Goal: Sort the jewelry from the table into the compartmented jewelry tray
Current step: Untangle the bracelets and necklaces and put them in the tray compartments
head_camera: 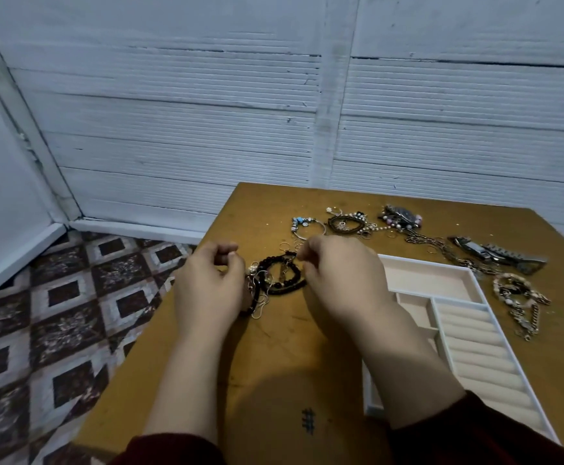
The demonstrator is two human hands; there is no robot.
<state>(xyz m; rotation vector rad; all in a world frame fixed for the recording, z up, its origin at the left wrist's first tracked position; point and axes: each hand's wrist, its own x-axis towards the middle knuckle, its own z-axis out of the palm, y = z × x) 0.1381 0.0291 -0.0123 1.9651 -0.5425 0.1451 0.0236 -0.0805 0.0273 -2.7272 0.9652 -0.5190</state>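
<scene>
The white tray (424, 280) lies on the right of the tabletop (273, 347). Its visible compartments, 1 large one at the far end, smaller ones nearer and a block of ridged ring rolls, show only pale lining. The right forearm (408, 357) crosses the tray's left side and hides it, and a dark red sleeve (475, 437) covers the near corner. Left of the tray, between the 2 hands, sits a tangle (280, 280) of black bead bracelets and thin silver chain. The right hand (341, 276) has its grip closed in a pinch at the tangle's upper edge. The left hand (210, 286) lies curled against the tangle's left side, thumb to forefinger; I cannot tell whether its grip holds a strand. Beyond the hands lie thin loose rings (286, 246), a charm bracelet (304, 225), a pearl heap (347, 224) and a dark heap (401, 218), both too knotted to separate, and a metal watch (495, 255). A chain heap (518, 297) lies just right of the tray.
</scene>
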